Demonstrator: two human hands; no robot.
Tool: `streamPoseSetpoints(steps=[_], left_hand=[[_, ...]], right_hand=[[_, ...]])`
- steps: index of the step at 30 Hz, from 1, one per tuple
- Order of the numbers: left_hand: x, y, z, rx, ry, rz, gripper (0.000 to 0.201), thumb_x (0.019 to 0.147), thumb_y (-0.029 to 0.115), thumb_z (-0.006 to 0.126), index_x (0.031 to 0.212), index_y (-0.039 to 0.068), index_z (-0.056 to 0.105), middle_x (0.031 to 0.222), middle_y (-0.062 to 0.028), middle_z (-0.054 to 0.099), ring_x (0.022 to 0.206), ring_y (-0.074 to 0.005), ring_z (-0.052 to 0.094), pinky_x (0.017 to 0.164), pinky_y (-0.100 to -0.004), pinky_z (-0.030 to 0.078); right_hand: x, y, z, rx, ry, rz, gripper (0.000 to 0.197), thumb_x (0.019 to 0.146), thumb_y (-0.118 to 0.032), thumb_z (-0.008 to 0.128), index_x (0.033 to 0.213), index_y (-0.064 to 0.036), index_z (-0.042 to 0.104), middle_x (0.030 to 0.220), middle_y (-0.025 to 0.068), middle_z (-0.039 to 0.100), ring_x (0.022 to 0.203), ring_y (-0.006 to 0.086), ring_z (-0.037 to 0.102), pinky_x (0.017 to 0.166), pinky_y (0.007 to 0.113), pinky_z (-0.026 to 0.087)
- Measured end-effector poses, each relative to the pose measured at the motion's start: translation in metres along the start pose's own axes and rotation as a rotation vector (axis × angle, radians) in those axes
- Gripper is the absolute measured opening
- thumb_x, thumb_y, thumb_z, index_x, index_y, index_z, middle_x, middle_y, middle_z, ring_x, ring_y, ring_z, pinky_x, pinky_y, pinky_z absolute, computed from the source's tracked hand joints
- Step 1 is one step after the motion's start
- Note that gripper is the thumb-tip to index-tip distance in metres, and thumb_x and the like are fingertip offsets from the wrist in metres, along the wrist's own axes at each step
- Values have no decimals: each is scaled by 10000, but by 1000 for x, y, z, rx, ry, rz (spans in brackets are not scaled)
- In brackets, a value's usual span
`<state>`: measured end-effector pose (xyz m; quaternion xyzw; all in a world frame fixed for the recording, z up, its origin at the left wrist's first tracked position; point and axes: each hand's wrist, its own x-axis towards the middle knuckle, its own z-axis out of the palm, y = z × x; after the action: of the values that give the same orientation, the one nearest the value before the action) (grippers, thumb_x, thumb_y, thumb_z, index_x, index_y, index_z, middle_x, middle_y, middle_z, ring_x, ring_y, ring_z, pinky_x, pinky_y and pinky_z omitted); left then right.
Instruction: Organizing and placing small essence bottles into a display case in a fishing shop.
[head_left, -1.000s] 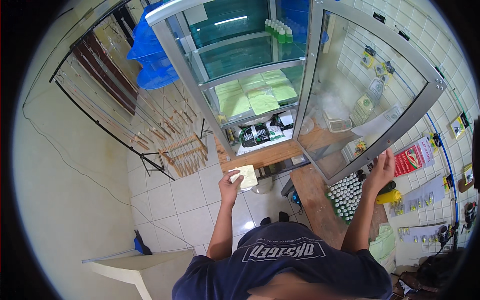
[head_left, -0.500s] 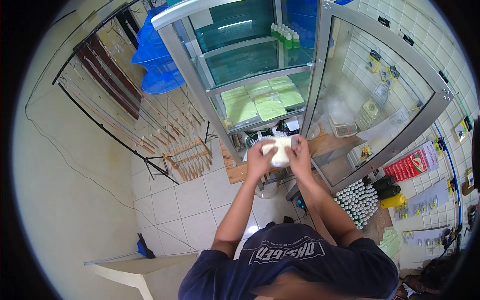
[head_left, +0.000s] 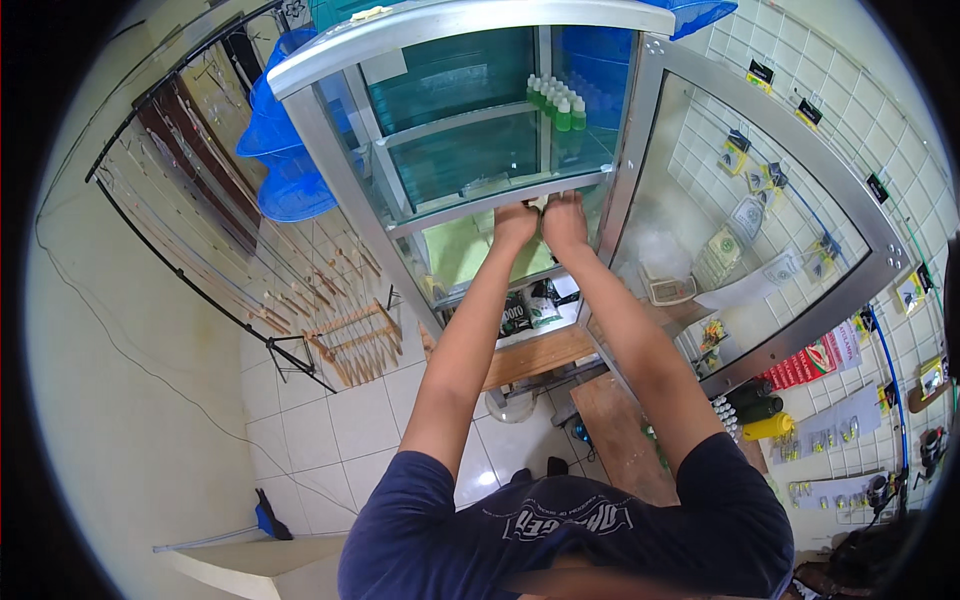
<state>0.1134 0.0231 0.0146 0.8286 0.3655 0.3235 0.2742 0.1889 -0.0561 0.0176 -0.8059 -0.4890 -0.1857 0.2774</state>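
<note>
Both my arms reach forward into the lower glass shelf of a metal-framed display cabinet (head_left: pixel 455 208). My left hand (head_left: pixel 515 226) and my right hand (head_left: pixel 565 222) are side by side there, fingers curled and closed. Between them shows a small bit of a pale yellow packet (head_left: pixel 538 203); the hands and the shelf rail hide most of it. Under and beside my left hand lie flat pale green packets (head_left: pixel 455 248) on the shelf. On the glass shelf above, small bottles with white caps and green liquid (head_left: pixel 558 104) stand in a cluster.
The cabinet's glass door (head_left: pixel 760 220) is swung out to my right. Below the shelf are black packages (head_left: pixel 517 315) and a wooden board (head_left: pixel 535 357). A digital scale (head_left: pixel 668 289) shows through the door. Fishing rods (head_left: pixel 250 220) stand at left; goods hang on the right wall grid (head_left: pixel 850 110).
My two hands have moved forward and up from in front of the cabinet into its lower shelf, taking the pale yellow packet along. My arms are now stretched out.
</note>
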Motion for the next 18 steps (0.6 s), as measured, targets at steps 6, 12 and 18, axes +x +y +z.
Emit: streamPoseSetpoints(steps=[6, 12, 18], left_hand=[[7, 35, 5, 83, -96, -82, 411, 839, 320, 508, 1156, 64, 559, 1216, -201, 525, 1122, -362, 496, 937, -421, 402], [-20, 17, -26, 108, 54, -15, 346, 828, 264, 545, 1062, 17, 605, 1043, -226, 605, 961, -375, 588, 854, -415, 462], [-140, 47, -46, -449, 171, -6, 221, 833, 155, 625, 963, -22, 639, 854, -126, 669, 763, -136, 628, 685, -278, 492]], right_hand=[[5, 37, 18, -432, 89, -265, 262, 805, -226, 492, 947, -53, 626, 1007, 139, 597, 1052, 286, 508, 836, 433, 416], [3, -3, 0, -294, -383, 17, 369, 878, -343, 425, 1129, -116, 573, 1136, 136, 557, 1111, 296, 477, 892, 452, 356], [9, -4, -3, -347, -504, 81, 488, 895, -492, 355, 1307, -245, 442, 1252, 146, 480, 1154, 327, 448, 919, 483, 324]])
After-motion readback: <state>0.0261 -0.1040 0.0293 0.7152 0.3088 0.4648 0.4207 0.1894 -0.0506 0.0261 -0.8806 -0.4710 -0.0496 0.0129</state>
